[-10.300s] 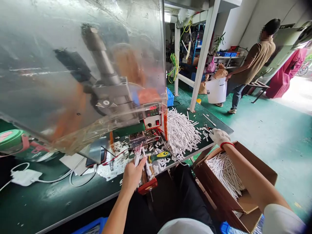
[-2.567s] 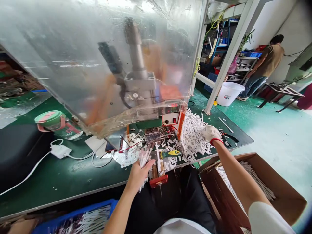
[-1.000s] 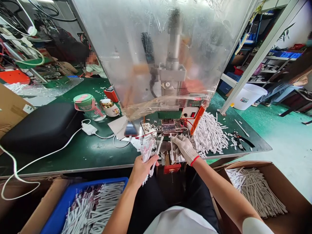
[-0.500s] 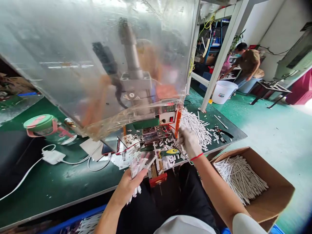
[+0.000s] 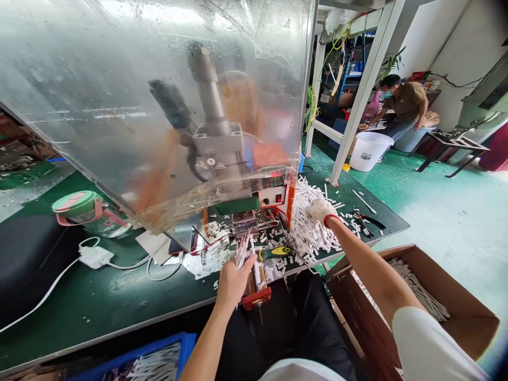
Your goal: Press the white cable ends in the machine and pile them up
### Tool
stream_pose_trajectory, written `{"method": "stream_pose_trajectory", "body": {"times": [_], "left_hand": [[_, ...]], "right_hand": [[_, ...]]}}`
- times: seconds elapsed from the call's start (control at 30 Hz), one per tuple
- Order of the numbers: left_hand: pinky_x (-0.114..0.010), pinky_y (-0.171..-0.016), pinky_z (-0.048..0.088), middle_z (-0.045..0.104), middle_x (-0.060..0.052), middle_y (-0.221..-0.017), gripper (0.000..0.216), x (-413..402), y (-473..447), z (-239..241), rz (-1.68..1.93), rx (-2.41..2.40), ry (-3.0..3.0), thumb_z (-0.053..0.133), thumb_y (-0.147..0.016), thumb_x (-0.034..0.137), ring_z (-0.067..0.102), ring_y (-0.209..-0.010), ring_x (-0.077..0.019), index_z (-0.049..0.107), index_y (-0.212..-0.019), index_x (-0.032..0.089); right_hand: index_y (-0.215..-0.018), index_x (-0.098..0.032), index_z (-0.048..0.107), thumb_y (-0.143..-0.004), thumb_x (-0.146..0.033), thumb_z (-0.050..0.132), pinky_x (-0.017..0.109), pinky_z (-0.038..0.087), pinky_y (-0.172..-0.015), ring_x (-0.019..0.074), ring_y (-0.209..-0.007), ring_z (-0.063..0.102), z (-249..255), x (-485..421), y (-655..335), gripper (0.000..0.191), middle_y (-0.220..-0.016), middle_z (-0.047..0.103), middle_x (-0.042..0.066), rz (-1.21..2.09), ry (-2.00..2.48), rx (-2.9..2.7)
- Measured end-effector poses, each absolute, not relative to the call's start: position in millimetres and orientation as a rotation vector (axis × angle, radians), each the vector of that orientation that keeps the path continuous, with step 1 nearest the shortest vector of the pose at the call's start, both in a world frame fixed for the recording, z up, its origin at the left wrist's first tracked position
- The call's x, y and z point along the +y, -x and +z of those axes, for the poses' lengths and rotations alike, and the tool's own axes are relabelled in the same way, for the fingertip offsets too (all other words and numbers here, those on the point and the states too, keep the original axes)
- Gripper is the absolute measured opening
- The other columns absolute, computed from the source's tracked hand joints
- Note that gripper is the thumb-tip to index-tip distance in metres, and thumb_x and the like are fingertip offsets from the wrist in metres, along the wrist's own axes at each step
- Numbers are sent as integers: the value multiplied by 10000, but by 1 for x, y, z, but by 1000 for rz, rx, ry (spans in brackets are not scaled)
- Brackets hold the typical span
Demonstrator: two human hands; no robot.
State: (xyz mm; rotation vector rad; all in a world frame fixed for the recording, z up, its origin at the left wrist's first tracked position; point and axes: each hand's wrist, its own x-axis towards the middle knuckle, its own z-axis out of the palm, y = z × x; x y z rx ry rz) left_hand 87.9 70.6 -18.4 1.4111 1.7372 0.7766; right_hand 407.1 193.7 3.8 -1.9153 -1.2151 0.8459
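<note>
My left hand (image 5: pixel 235 278) is closed round a bundle of thin white strips (image 5: pixel 243 248), which stick up in front of the machine's metal fixture (image 5: pixel 244 225). In a white knit glove with a red cuff, my right hand (image 5: pixel 320 210) lies on a pile of white strips (image 5: pixel 313 238) right of the machine. Its fingertips blend into the white pile, so their grip is unclear. Below the fixture, a wooden slide with a red end block (image 5: pixel 256 299) juts over the table edge. A screwdriver with a green and yellow handle (image 5: pixel 278 252) lies between my hands.
A cloudy plastic shield (image 5: pixel 159 106) covers the machine. Black-handled pliers (image 5: pixel 369 222) lie at the table's right. A cardboard box (image 5: pixel 472 317) of white sticks stands at right, a blue crate (image 5: pixel 186 346) at lower left. Behind, a person (image 5: pixel 408 100) bends near a white bucket (image 5: pixel 369 151).
My right hand has moved right, onto the pile of strips. My left hand has come up and to the right with its bundle, nearer the fixture. The view has shifted slightly.
</note>
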Motion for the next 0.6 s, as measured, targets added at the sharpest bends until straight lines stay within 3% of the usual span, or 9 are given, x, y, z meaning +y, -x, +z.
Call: {"method": "stream_pose_trajectory", "body": {"times": [0.23,0.37,0.5,0.6], "left_hand": [[-243,-472,318,403,64,-468,345,76,-77,-24,895,1616,-1325,623,-771,478,410,-464,-132,465,-584,235],[-228,-452,269,347,78,-448,410,64,-67,-20,911,1497,-1261,631,-770,477,338,-441,-102,376,-554,240],[-220,-440,239,337,88,-437,446,47,-58,-19,1023,1440,-1070,666,-765,562,307,-429,-88,444,-581,222],[-215,-429,212,325,98,-415,446,37,-49,-19,1090,1430,-966,704,-726,597,273,-412,-78,527,-621,201]], "right_hand": [[-1046,-136,637,-891,-389,646,236,472,-525,107,-548,550,18,144,-408,297,-748,638,24,1025,1590,-1150],[-1131,-204,594,-741,-332,766,179,414,-459,74,-500,515,16,101,-370,445,-767,652,-8,1435,1227,-988],[-983,-185,614,-754,-386,797,174,392,-435,72,-483,517,5,75,-306,355,-695,624,-22,1711,1060,-986],[-1091,-193,588,-718,-369,804,194,392,-425,84,-441,488,-3,71,-266,466,-632,599,-52,1690,1091,-1051]]}}
